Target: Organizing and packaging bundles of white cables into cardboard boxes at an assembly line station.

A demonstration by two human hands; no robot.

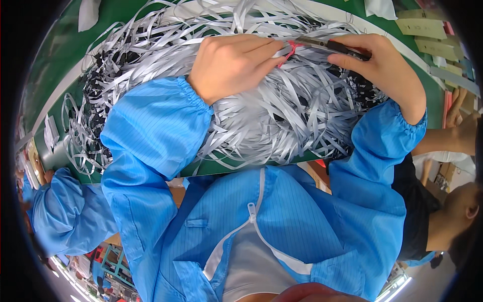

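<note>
A large heap of narrow white flat cables with black ends lies in front of me. A pink string ties a bunch of the strips near the far middle. My left hand is closed over the bunch just left of the string, its fingertips at the string. My right hand grips a utility knife by its dark handle, between thumb and fingers. The knife's metal end points left and meets the pink string. What lies under my left fingers is hidden.
The heap covers much of a green table. Yellowish labelled cards are at the far right, white pieces at the far edge. A person in blue sits at the left; another in black is close on the right.
</note>
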